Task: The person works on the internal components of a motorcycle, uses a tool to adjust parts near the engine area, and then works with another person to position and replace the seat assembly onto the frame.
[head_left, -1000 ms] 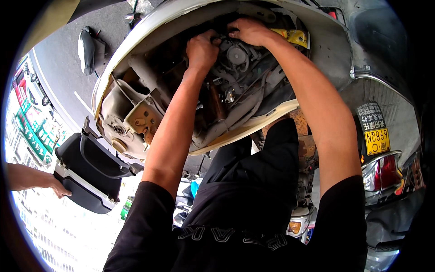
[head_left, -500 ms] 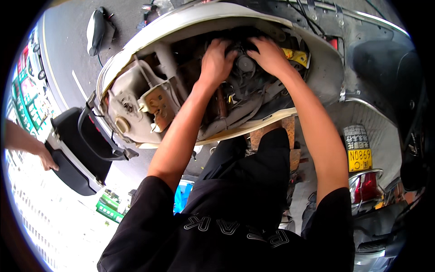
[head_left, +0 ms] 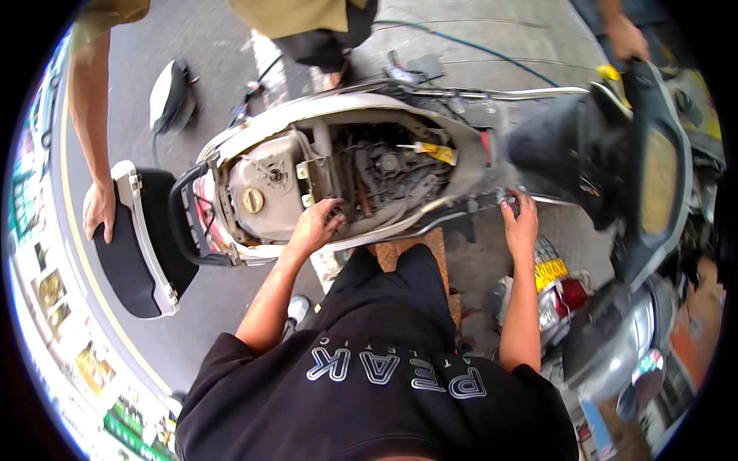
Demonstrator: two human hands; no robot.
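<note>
A scooter lies across my view with its seat off, and the engine point(head_left: 388, 163) shows inside the pale body rim point(head_left: 284, 107). My left hand point(head_left: 314, 228) is at the near rim beside the fuel tank point(head_left: 265, 165), fingers loosely bent and apart, with nothing visible in them. My right hand point(head_left: 521, 221) is by the near edge of the footboard point(head_left: 484, 201), fingers spread and holding nothing. A yellow tube with a pale nozzle point(head_left: 438, 152) lies at the right side of the engine opening. The tank carries a brass-coloured cap point(head_left: 251, 200).
Another person's hand point(head_left: 100, 211) rests on the black rear box point(head_left: 134, 246). At the upper right, a further hand point(head_left: 626, 38) is on the scooter's front end point(head_left: 663, 173). A white-and-black part point(head_left: 171, 96) lies on the road. A second scooter's red tail light point(head_left: 570, 294) is near my right arm.
Both my hands have come out of the engine opening; the left is now at the near rim, the right farther right by the footboard. My view has shifted, showing more of the scooter and other people.
</note>
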